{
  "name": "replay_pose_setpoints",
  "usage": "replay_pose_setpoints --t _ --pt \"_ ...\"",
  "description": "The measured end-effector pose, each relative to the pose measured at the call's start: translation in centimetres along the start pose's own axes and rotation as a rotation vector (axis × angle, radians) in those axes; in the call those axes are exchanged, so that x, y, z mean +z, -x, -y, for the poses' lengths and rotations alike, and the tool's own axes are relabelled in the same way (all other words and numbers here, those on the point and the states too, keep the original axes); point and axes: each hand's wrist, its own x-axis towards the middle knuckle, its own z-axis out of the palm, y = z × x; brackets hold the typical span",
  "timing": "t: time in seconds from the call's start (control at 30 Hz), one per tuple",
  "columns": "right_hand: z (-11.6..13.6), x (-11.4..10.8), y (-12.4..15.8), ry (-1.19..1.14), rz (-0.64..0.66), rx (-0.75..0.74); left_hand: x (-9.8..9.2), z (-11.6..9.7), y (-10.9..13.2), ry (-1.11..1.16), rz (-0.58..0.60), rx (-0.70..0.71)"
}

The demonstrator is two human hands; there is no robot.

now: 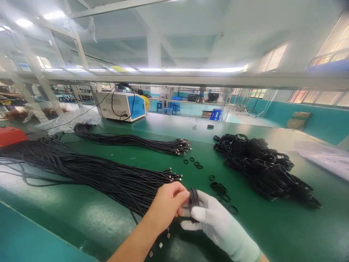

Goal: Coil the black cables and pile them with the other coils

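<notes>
My bare left hand (166, 205) and my right hand (215, 222), which wears a white glove, meet low in the middle of the view. Together they grip a small coil of black cable (193, 199), wound into a tight loop between the fingers of both hands. A loose end of cable with small connectors hangs below my left forearm. Just left of my hands lies a large bundle of straight black cables (89, 174) with metal tips pointing toward me. Small black rubber rings (222, 191) lie scattered just beyond my right hand.
A heap of finished black coils (267, 163) fills the right side of the green table (272, 225). A second cable bundle (136, 140) lies farther back. A white and blue machine (121, 105) stands at the far left, near plastic sheeting and a red box (11, 135).
</notes>
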Motion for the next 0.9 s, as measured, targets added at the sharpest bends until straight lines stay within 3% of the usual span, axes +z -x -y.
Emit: replay_pose_setpoints --t 0.07,0.17,0.27,0.4,0.5,0.67,0.77,0.83,0.9 --pt "0.1 0.6 0.2 0.017 -0.033 0.019 0.0 -0.2 0.4 -0.230 -0.160 0.183" --pt "0.0 1.1 0.3 0.047 -0.061 0.007 0.3 0.3 0.5 -0.411 -0.201 0.388" --pt "-0.2 1.2 0.3 0.030 -0.035 0.000 0.9 1.4 -0.1 -0.378 -0.245 0.426" --pt "-0.3 0.9 0.2 0.005 0.008 -0.040 1.2 1.9 -1.1 -0.202 -0.294 0.362" --pt "-0.4 0.6 0.1 -0.102 0.051 -0.041 0.1 0.9 -1.6 -0.203 -0.191 0.296" --pt "-0.7 0.0 0.1 -0.419 0.220 0.045 -3.0 -0.1 -1.9 0.038 0.204 0.156" --pt "-0.7 0.1 0.0 -0.462 0.293 0.156 -3.6 0.4 -2.1 0.203 0.402 0.168" --pt "-0.7 0.3 -0.2 -0.407 0.257 0.197 -3.5 0.7 -2.3 0.200 0.399 0.170" --pt "-0.6 0.3 -0.3 -0.279 0.134 0.148 -3.2 0.8 -2.4 0.111 0.322 0.141"
